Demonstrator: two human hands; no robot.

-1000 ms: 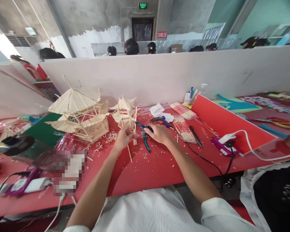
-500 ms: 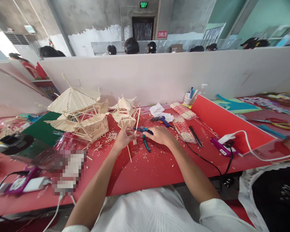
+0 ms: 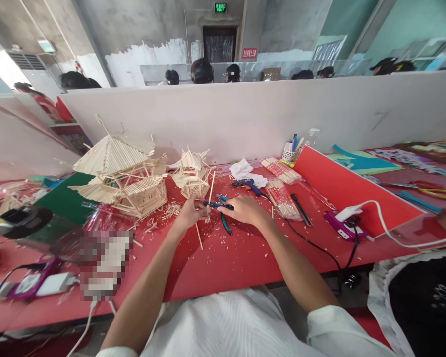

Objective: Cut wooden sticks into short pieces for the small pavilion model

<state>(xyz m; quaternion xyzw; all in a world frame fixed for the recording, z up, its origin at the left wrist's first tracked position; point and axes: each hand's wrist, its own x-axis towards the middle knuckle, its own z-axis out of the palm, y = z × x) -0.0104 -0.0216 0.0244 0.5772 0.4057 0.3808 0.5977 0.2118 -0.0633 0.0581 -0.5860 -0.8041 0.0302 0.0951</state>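
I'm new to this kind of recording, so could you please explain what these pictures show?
There is no robot here: these are a person's bare hands, seen by one camera worn on the head, looking forward and down. The right hand holds blue-handled pliers. Their tips meet the fingers of the left hand; a thin wooden stick rises there, though what grips it is unclear. On the red tabletop stand a large stick-built pavilion model and a smaller pavilion model, with teal-handled pliers, crumpled white tissue and packaged sticks nearby.
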